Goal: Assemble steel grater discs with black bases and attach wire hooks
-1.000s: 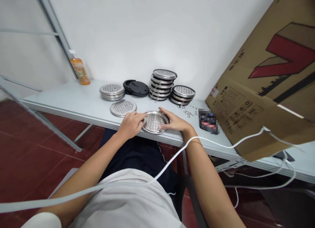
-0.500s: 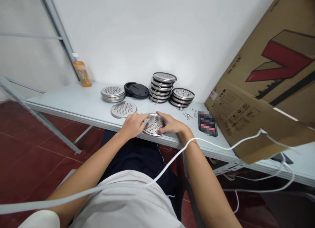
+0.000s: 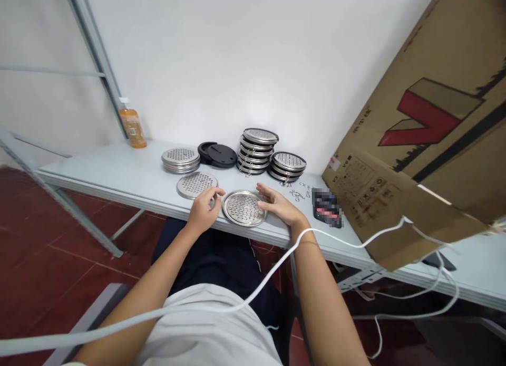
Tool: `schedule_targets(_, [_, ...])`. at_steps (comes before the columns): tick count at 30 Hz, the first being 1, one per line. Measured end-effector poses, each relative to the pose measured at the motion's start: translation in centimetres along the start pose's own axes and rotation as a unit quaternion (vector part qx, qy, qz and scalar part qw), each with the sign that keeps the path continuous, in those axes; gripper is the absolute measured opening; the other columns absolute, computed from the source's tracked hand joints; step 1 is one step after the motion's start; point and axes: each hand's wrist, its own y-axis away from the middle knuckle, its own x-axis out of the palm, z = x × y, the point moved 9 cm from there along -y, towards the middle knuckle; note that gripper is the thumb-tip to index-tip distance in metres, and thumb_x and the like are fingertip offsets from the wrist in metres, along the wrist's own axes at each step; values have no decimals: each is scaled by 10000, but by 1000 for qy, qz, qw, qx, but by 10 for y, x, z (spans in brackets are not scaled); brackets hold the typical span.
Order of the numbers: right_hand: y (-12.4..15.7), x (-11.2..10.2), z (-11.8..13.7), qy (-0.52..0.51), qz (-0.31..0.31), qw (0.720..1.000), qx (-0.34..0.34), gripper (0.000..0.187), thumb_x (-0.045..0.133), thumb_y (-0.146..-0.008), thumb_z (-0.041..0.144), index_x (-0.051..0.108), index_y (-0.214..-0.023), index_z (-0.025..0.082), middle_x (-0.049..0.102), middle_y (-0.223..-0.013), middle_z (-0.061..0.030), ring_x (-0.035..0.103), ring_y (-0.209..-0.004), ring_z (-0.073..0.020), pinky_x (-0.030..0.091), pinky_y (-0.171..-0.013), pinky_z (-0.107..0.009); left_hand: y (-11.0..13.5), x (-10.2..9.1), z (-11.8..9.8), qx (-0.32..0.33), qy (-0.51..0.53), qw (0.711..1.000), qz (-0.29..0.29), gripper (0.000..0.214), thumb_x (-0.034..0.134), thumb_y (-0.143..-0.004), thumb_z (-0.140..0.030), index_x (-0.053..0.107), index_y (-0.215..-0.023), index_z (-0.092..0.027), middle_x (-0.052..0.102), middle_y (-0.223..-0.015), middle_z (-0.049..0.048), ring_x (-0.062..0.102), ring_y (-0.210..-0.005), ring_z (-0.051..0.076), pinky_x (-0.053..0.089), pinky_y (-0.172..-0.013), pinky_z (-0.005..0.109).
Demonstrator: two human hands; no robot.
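A round perforated steel tray [image 3: 244, 207] lies flat near the front edge of the pale table [image 3: 118, 171]. My left hand [image 3: 203, 208] rests at its left rim, fingers curled, thumb and fingertips touching the rim. My right hand [image 3: 278, 205] lies at its right rim with fingers stretched out, touching the edge. A second perforated disc [image 3: 196, 184] lies flat just behind my left hand.
Behind stand a low stack of steel discs [image 3: 180, 160], black lids [image 3: 217, 154], a tall stack of trays [image 3: 256, 150] and a shorter one [image 3: 288, 166]. Small wire clips [image 3: 297, 194], a phone [image 3: 326, 208], an orange bottle [image 3: 133, 125], a leaning cardboard box [image 3: 419, 139], a white cable [image 3: 356, 244].
Both hands slid off the top of the tray to its rims, the left moving leftward. The tray now shows fully. The camera tilted, shifting the scene down.
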Motion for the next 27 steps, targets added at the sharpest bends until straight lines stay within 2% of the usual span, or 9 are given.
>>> schedule_targets(2, [-1, -2, -2, -9, -22, 1000, 3, 860, 765, -762, 472, 383, -1493, 231, 380, -1547, -135, 366, -1430, -274, 238, -1203, -473, 3, -19, 4, 11, 6, 999, -33, 177, 454, -897, -190, 609, -982, -197, 640, -974, 47, 604, -936, 187, 482, -850, 315])
schedule_targets(5, [-2, -5, -5, -14, -50, 999, 6, 817, 753, -768, 486, 427, -1466, 214, 432, -1512, -150, 439, -1382, -287, 306, -1175, -478, -2, -49, 19, 11, -74, 996, -48, 177, 486, -906, -269, 633, -981, -203, 633, -1059, 63, 581, -1069, 225, 428, -1006, 386])
schedule_targets(7, [-3, -6, -6, -8, -61, 998, 9, 798, 757, -759, 496, 460, -1441, 206, 447, -1501, -152, 470, -1357, -290, 329, -1164, -478, -12, -61, 38, -22, -148, 989, -16, 282, 541, -887, -394, 643, -1070, -206, 620, -1130, 88, 560, -1129, 265, 402, -1038, 426])
schedule_targets(9, [-3, -7, -6, -2, -67, 998, 10, 777, 759, -757, 496, 480, -1421, 206, 461, -1492, -149, 486, -1343, -286, 343, -1158, -479, -23, -60, 64, -81, -215, 972, 54, 543, 595, -818, -577, 603, -1245, -240, 564, -1286, 121, 504, -1223, 336, 379, -1047, 492])
schedule_targets(11, [-4, -8, -6, 0, -70, 998, 8, 761, 762, -756, 491, 494, -1405, 198, 477, -1478, -153, 496, -1334, -283, 356, -1152, -477, -28, -48, 89, -140, -252, 946, 151, 800, 606, -730, -719, 506, -1393, -283, 463, -1434, 154, 421, -1313, 414, 347, -1046, 564])
schedule_targets(14, [-5, -8, -6, 0, -72, 997, 0, 748, 765, -751, 493, 511, -1385, 187, 493, -1463, -158, 513, -1317, -278, 368, -1146, -471, -26, -31, 109, -180, -278, 916, 228, 967, 559, -683, -816, 408, -1480, -289, 344, -1539, 184, 324, -1384, 463, 271, -1069, 619])
schedule_targets(18, [-5, -7, -4, -4, -72, 997, -7, 737, 768, -740, 505, 533, -1363, 189, 515, -1443, -156, 528, -1301, -275, 368, -1145, -470, -22, -30, 103, -158, -286, 927, 185, 905, 521, -720, -814, 473, -1442, -272, 373, -1535, 164, 366, -1369, 432, 289, -1083, 573])
schedule_targets(22, [-5, -7, -4, -7, -74, 997, -2, 725, 770, -739, 499, 540, -1355, 193, 528, -1429, -158, 526, -1301, -278, 362, -1146, -482, -18, -35, 86, -119, -255, 945, 168, 821, 610, -691, -766, 558, -1361, -293, 507, -1439, 94, 502, -1258, 377, 358, -1066, 497])
schedule_targets(27, [-5, -8, -5, -21, -77, 997, 3, 728, 774, -738, 481, 532, -1349, 169, 537, -1412, -181, 524, -1304, -279, 380, -1132, -482, -20, -47, 87, -138, -165, 969, 121, 813, 678, -681, -700, 538, -1366, -283, 554, -1377, 76, 542, -1223, 330, 399, -1057, 437])
